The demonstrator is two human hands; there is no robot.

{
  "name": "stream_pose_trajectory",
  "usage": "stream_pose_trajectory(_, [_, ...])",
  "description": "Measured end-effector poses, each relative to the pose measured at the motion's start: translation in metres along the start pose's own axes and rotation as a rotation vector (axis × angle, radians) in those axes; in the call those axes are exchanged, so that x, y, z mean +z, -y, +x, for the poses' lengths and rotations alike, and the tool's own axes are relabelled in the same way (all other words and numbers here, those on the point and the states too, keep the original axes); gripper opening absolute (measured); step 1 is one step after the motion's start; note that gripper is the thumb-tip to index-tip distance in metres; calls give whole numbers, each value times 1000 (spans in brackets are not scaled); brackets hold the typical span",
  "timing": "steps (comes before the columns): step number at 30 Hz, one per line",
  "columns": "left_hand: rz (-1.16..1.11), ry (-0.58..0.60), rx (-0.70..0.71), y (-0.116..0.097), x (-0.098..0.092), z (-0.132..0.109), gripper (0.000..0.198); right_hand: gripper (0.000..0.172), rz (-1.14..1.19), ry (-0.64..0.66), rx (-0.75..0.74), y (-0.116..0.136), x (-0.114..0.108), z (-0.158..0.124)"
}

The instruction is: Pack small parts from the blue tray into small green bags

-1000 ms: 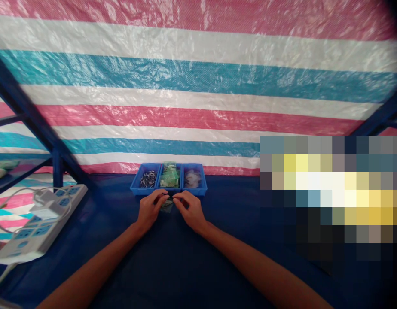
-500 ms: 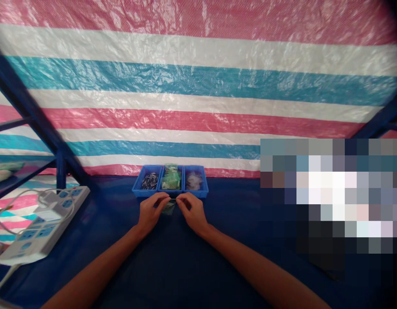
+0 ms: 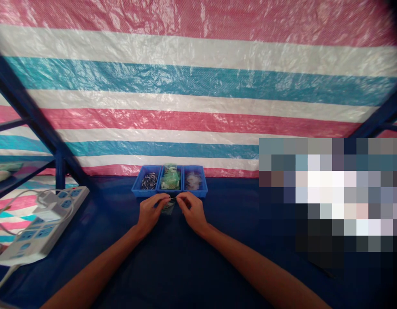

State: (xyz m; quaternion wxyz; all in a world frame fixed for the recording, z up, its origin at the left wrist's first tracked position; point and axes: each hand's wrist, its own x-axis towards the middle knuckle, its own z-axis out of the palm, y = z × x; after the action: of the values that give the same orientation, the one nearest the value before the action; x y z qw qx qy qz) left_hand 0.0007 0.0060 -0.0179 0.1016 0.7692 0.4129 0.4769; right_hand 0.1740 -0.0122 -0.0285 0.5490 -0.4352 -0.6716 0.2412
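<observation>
The left hand [image 3: 151, 210] is pinching one upper side of a small, clear, flat plastic bag [image 3: 168, 209], its thumb and forefinger closing together with almost no gap. The right hand [image 3: 192, 210] is pinching the opposite side in the same way, its other fingers curling loosely. The bag is hanging between the two hands above a smooth dark blue tabletop [image 3: 179, 266], just in front of three blue rectangular plastic bins [image 3: 139, 193]. The bins are holding slim dark and silvery metal pieces [image 3: 149, 181] at the left, green-tinted plastic packets [image 3: 171, 180] in the middle and cloudy translucent pieces [image 3: 193, 180] at the right. Whatever is lying inside the bag is showing too small and dark to identify.

The thin film is probably risking a slip or a tear if the fingertips are pulling unevenly, and any gap along the top edge could be letting contents spill if the bag is tipping. Knuckles working this near the bins could also be nudging them.

No brand, label or writing is reading clearly anywhere
</observation>
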Motion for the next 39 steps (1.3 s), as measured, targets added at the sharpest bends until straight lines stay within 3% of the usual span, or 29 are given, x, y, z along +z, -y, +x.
stream_pose_trajectory(8, [15, 3, 2, -2, 0, 0, 15, 17, 4, 5, -19, -3, 1, 0])
stream_pose_trajectory(13, [-38, 1, -89, -6, -1, 0, 16, 19, -7, 14, -10, -1, 0, 0])
stream_pose_trajectory(19, [-431, 83, -401, -7, 2, 7, 25, 23, -13, -7, 14, -1, 1, 0])
stream_pose_trajectory(23, [-620, 144, -485, -1, 4, 12, 29, 24, -17, -10, 22, -1, 0, 1])
stream_pose_trajectory(28, [-611, 158, -474, 2, 4, 11, 30, 24, -35, -3, 10, 2, -1, 1])
stream_pose_trajectory(35, [-574, 47, -386, -10, -1, 9, 26, 26, -13, -17, 14, -1, 0, 1])
stream_pose_trajectory(39, [-496, 97, -348, -13, -2, 6, 23, 26, -2, -22, 24, -3, 1, 0])
